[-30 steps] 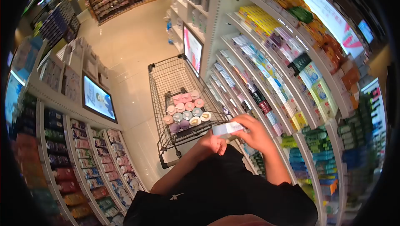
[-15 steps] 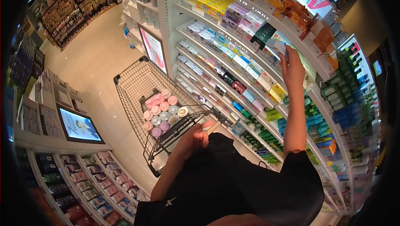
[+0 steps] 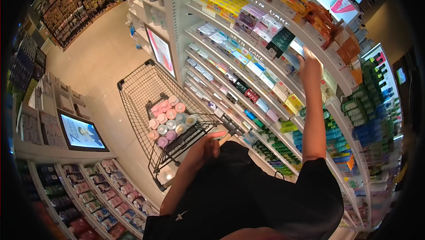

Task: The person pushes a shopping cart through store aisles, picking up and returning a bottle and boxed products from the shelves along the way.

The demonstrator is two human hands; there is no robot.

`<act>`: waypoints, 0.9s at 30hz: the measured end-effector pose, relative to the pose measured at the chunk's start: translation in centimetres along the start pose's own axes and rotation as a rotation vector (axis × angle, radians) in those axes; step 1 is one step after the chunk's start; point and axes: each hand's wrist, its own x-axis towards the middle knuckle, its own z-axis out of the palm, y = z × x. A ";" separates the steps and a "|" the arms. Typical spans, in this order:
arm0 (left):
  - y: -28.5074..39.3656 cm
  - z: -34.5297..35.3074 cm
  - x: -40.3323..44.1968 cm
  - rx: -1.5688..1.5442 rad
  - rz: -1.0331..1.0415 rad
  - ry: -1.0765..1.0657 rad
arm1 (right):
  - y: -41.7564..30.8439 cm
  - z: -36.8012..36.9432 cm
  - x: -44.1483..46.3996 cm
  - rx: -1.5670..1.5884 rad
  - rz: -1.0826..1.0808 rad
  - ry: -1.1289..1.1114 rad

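My right hand (image 3: 311, 65) is closed on a small white and pale-blue box (image 3: 292, 58) at an upper shelf on the right. Just left of that box stand dark green boxes (image 3: 280, 42), with pink and white LUX boxes (image 3: 266, 27) beyond them. My left hand (image 3: 208, 147) is wrapped round the light-coloured handle (image 3: 227, 137) of a shopping cart (image 3: 133, 90), its thumb stretched along it. Inside the cart, pink, purple, grey and white capped bottles (image 3: 171, 115) stand close together at the near end.
Stocked shelves (image 3: 248, 47) curve along my right, with green bottles (image 3: 356, 100) farther right. At my left, a lit screen (image 3: 83, 130) sits above shelves of packets (image 3: 104, 195). The tiled floor (image 3: 99, 69) runs ahead, left of the cart.
The box in my right hand has turned and come lower against the shelf, beside the dark green boxes. My left hand stays on the cart handle. The view has shifted slightly.
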 end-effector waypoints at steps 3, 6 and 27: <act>0.1 0.3 1.1 0.008 -0.005 -0.016 | 0.7 0.8 0.1 0.003 -0.088 0.035; 0.4 0.7 2.1 0.023 -0.035 -0.023 | 0.8 1.2 -0.1 0.002 -0.011 0.029; 2.8 7.9 9.2 0.129 -0.270 0.057 | 4.2 -0.9 -6.0 0.035 0.088 0.104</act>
